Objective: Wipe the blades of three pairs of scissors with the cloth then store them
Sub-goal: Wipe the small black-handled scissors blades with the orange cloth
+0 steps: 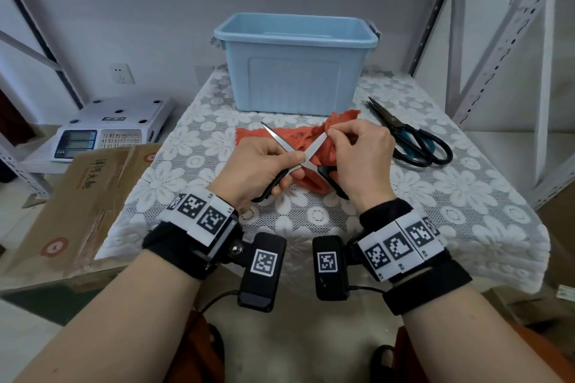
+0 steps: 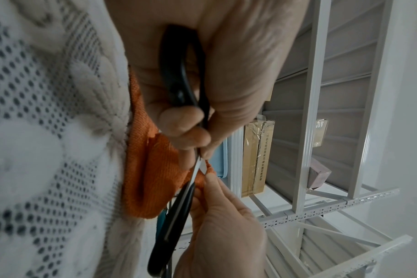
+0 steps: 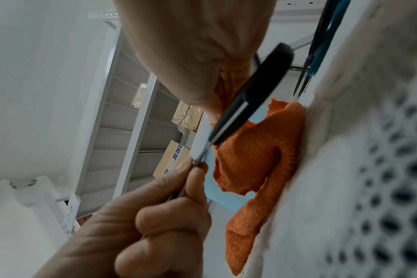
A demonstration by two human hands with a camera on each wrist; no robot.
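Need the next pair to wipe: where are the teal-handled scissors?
In the head view, the teal-handled scissors lie on the lace tablecloth at right, beyond the right hand, right of the blue bin.

bin [image 1: 295,40] inside hidden | scissor handle [image 1: 334,179] under right hand [image 1: 361,158]
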